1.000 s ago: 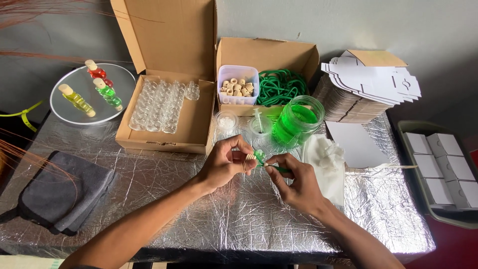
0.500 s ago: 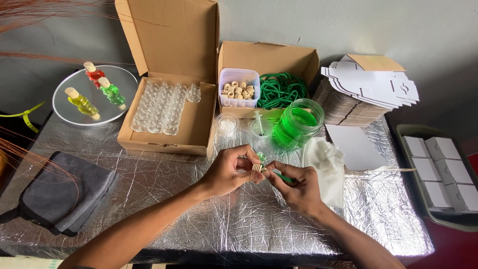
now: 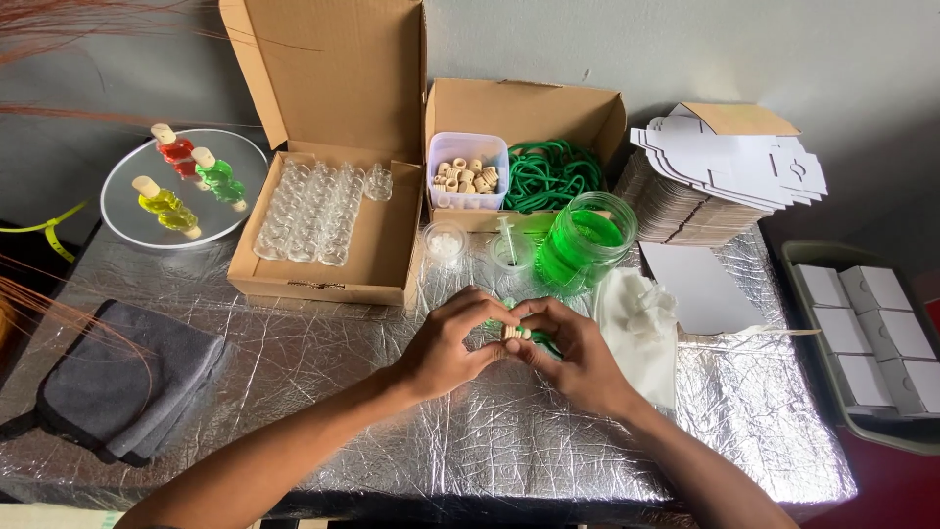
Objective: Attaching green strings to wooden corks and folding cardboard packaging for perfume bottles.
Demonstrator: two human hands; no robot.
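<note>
Both hands meet at the middle of the worktop (image 3: 294,392): left hand (image 3: 452,338) and right hand (image 3: 573,355), fingers curled and pinched together on a small cork-topped piece (image 3: 515,332) with green cord (image 3: 541,343) under it. Lies with long axis about left to right, between the fingertips; which end points where, cannot tell. Covered with crinkled silver foil, pushed against a plain grey wall. Just behind the hands, a jar of green liquid (image 3: 585,243) and a white cloth (image 3: 641,313). Farther back, an open box of small clear bottles (image 3: 318,211), a tub of corks (image 3: 468,174), a coil of green cord, flat white cartons (image 3: 729,167). At left, a round plate (image 3: 122,211) and a grey cloth (image 3: 122,377). Compared with half a second ago, hands closer together, thumbs now touching over the piece.
</note>
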